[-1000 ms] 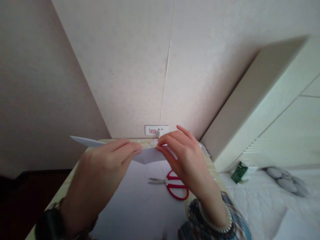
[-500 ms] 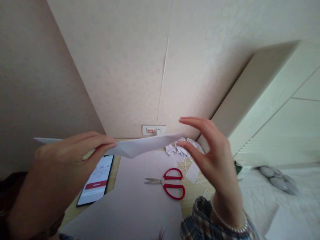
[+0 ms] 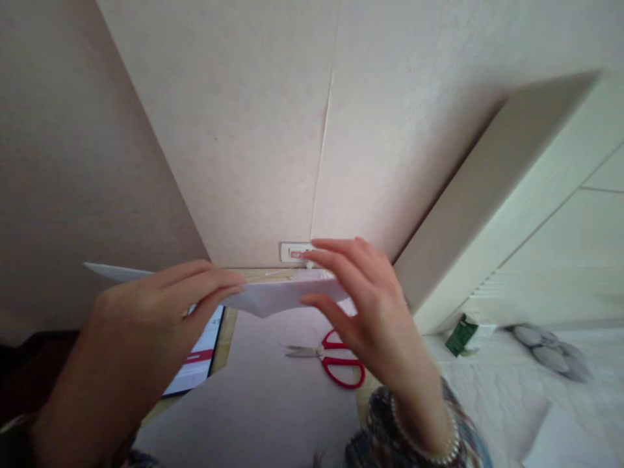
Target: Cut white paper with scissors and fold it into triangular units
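Note:
A folded white paper [image 3: 273,296] is held in the air, edge-on to me, above a small wooden table [image 3: 227,331]. My left hand [image 3: 160,309] pinches its left part, thumb below and fingers on top. My right hand [image 3: 363,305] is at the paper's right end, thumb under it and fingers curved over it, touching it. A large white sheet [image 3: 273,396] lies on the table below. Red-handled scissors [image 3: 336,361] rest on that sheet, just under my right hand.
A phone [image 3: 197,361] with a lit screen lies at the table's left edge. A wall socket [image 3: 295,251] sits behind the table. A pale cabinet [image 3: 511,214] stands at the right, a bed [image 3: 511,396] with a green packet [image 3: 462,335] below it.
My right hand, which had drawn off to the right with fingers spread, has come back left onto the paper's right end. My left hand keeps its pinch.

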### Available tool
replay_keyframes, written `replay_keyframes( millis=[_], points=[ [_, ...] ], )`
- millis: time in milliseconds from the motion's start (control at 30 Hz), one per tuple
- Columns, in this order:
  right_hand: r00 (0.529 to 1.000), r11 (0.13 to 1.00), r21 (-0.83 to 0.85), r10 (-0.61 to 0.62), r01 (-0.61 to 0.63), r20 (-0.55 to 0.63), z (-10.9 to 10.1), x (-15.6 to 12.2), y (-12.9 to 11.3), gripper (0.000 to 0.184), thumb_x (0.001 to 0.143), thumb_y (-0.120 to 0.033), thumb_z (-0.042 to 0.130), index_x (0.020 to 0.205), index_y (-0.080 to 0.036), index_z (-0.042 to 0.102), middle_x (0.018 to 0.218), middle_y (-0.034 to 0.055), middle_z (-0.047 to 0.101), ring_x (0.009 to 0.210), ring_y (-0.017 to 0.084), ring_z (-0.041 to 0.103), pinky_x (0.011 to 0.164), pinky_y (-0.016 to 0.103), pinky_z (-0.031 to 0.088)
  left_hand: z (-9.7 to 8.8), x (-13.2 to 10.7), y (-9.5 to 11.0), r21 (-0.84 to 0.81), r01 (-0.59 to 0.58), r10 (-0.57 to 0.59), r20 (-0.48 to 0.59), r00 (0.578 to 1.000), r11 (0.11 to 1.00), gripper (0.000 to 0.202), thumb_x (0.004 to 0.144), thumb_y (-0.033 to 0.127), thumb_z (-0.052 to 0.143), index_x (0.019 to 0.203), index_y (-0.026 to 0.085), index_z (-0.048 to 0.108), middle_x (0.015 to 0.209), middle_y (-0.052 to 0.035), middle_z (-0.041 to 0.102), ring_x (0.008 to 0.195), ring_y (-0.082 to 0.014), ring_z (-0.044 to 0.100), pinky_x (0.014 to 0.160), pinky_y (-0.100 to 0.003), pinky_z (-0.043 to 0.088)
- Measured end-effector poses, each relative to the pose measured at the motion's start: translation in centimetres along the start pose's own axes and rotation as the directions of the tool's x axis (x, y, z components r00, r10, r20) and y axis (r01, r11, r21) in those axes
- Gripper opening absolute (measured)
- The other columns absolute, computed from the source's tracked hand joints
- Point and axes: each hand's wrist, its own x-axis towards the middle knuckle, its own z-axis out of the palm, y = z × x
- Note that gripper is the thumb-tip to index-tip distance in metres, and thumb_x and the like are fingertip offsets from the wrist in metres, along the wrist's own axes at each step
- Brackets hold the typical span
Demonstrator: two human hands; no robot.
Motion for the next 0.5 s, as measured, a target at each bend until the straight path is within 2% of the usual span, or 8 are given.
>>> replay_keyframes(
  millis=[33, 67, 133, 200, 300, 400, 500],
  points=[
    [0.999, 0.999, -0.022, -0.034, 0.034, 0.001, 0.9, 0.2, -0.8, 0.015, 0.095, -0.023, 0.064, 0.11, -0.021, 0.067, 0.124, 0.0062, 0.071, 0.115, 0.022, 0.062, 0.115, 0.042, 0.035, 0.1, 0.1, 0.5, 0.047, -0.078, 0.077, 0.023, 0.997, 0.996, 0.028, 0.088, 0.018, 0.046, 0.084, 0.024, 0.073, 0.086, 0.0005, 0.077, 0.074, -0.019, 0.069, 0.062, -0.029, 0.042],
    [0.999, 0.998, -0.035, -0.053, 0.053, -0.003, 1.7, 0.3, -1.5, 0.011, 0.097, -0.018, 0.059, 0.098, -0.021, 0.069, 0.115, 0.0039, 0.075, 0.107, 0.02, 0.064, 0.115, 0.04, 0.035, 0.2, 0.1, 0.8, 0.073, -0.13, 0.128, 0.033, 0.991, 0.989, 0.029, 0.087, 0.017, 0.045, 0.086, 0.023, 0.073, 0.086, -0.0012, 0.077, 0.074, -0.0197, 0.07, 0.062, -0.029, 0.043],
    [0.998, 0.998, -0.041, -0.057, 0.057, -0.011, 2.3, 0.4, -1.7, 0.022, 0.099, -0.013, 0.054, 0.085, -0.022, 0.069, 0.091, -0.0004, 0.077, 0.09, 0.017, 0.066, 0.113, 0.037, 0.037, 0.2, 0.1, 0.8, 0.091, -0.168, 0.166, 0.032, 0.986, 0.982, 0.03, 0.086, 0.018, 0.044, 0.085, 0.022, 0.074, 0.086, -0.003, 0.078, 0.074, -0.0207, 0.071, 0.063, -0.03, 0.046],
    [0.999, 0.999, -0.03, -0.035, 0.034, -0.03, 1.8, 0.3, -0.7, 0.021, 0.097, -0.014, 0.056, 0.081, -0.022, 0.068, 0.077, -0.0027, 0.075, 0.079, 0.015, 0.066, 0.109, 0.037, 0.041, 0.0, 0.2, 0.5, 0.075, -0.112, 0.113, -0.007, 0.994, 0.991, 0.031, 0.089, 0.022, 0.044, 0.081, 0.023, 0.073, 0.085, -0.0023, 0.079, 0.073, -0.0205, 0.072, 0.063, -0.029, 0.047],
    [0.991, 0.998, -0.034, 0.052, -0.057, -0.123, -0.3, -0.1, 1.8, 0.014, 0.092, -0.015, 0.065, 0.08, -0.023, 0.068, 0.076, -0.0028, 0.075, 0.073, 0.016, 0.068, 0.106, 0.041, 0.045, -0.6, 0.5, 0.1, -0.015, 0.033, -0.033, -0.041, 0.999, 0.999, 0.028, 0.09, 0.029, 0.05, 0.074, 0.025, 0.072, 0.078, 0.0011, 0.079, 0.069, -0.0186, 0.071, 0.064, -0.027, 0.049],
    [0.955, 0.992, -0.04, 0.104, -0.12, -0.279, -1.7, -0.6, 3.6, 0.014, 0.088, -0.017, 0.069, 0.079, -0.026, 0.068, 0.073, -0.0045, 0.075, 0.067, 0.018, 0.068, 0.1, 0.044, 0.05, -0.9, 1.1, 0.3, -0.114, 0.083, -0.086, -0.019, 0.996, 0.99, 0.024, 0.086, 0.029, 0.055, 0.069, 0.025, 0.072, 0.075, 0.0012, 0.079, 0.067, -0.0174, 0.071, 0.068, -0.025, 0.051],
    [0.911, 0.978, 0.04, 0.205, -0.204, -0.358, -2.1, -1.1, 3.9, 0.012, 0.087, -0.022, 0.071, 0.077, -0.029, 0.072, 0.073, -0.0037, 0.075, 0.075, 0.022, 0.071, 0.092, 0.043, 0.053, -1.1, 1.3, 0.4, -0.165, 0.129, -0.129, 0.013, 0.992, 0.978, 0.024, 0.086, 0.028, 0.055, 0.07, 0.025, 0.072, 0.077, 0.0016, 0.08, 0.069, -0.0168, 0.071, 0.072, -0.026, 0.052]
  ],
)
